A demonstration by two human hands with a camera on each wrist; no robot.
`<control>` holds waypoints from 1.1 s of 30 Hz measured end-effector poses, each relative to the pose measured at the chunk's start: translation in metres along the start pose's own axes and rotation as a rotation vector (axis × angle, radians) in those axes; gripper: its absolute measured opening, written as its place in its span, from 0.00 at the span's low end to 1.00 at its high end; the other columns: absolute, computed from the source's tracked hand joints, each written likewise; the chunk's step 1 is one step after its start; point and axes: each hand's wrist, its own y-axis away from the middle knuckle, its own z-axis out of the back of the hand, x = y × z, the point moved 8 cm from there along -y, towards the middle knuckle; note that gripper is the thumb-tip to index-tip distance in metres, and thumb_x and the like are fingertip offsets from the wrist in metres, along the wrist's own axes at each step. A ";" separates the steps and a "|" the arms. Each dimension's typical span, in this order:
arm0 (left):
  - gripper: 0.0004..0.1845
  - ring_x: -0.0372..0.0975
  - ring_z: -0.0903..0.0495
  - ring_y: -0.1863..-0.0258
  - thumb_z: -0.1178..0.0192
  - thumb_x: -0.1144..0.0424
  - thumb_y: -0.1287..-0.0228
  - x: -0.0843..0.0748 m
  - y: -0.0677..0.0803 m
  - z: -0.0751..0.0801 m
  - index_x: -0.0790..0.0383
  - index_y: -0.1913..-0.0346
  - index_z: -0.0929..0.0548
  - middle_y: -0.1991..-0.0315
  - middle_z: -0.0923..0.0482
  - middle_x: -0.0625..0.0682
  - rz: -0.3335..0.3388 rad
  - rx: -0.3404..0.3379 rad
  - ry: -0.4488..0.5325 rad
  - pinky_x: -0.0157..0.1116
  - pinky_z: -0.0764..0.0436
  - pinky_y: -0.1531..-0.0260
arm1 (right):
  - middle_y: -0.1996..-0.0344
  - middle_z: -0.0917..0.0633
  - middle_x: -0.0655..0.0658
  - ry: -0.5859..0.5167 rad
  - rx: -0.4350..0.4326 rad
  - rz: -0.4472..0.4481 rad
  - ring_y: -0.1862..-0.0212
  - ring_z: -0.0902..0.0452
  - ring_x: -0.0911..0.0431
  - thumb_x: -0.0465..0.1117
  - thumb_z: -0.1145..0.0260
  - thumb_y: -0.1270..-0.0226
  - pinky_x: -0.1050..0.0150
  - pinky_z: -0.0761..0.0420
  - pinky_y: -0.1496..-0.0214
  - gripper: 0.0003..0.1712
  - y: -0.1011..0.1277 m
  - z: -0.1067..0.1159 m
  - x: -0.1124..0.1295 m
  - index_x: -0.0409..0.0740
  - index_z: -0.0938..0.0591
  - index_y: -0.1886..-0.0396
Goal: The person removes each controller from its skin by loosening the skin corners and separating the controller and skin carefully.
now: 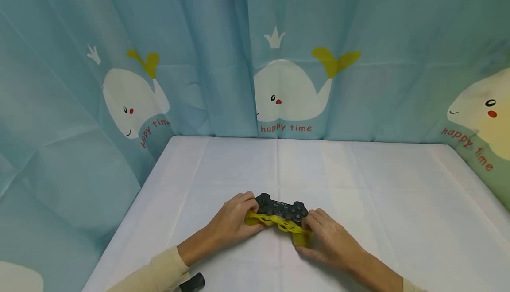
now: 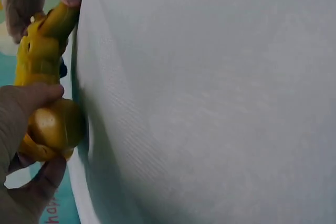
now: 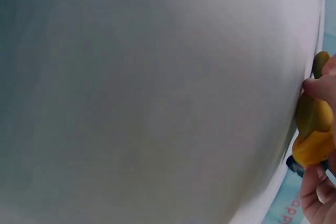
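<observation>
Hands on one black game pad with one yellow skin, two hands in all.

Left hand (image 1: 233, 221) curls its fingers round the left end of the yellow cover (image 1: 279, 224) and grips it; in the left wrist view the thumb and fingers wrap the round yellow handle (image 2: 52, 127). Right hand (image 1: 324, 236) curls round the right end and pinches the yellow rubber there, fingertips pressed on it. One black controller (image 1: 283, 208) sits between both hands, low on the table (image 1: 358, 181), near its front edge and about the middle. Its top is black with small buttons and two sticks; the yellow cover is stretchy, with holes, and only its lower part is pulled over the pad. White cloth covers the table. Behind it hangs a blue curtain (image 1: 207, 39) with three white whales on it.
</observation>
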 end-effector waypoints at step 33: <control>0.34 0.50 0.18 0.47 0.25 0.61 0.39 0.035 0.011 -0.013 0.77 0.37 0.26 0.45 0.20 0.63 0.739 0.020 0.988 0.42 0.18 0.51 | 0.45 0.21 0.39 -0.587 0.012 -1.001 0.42 0.26 0.45 0.52 0.26 0.36 0.48 0.26 0.43 0.33 0.008 0.004 -0.053 0.38 0.24 0.39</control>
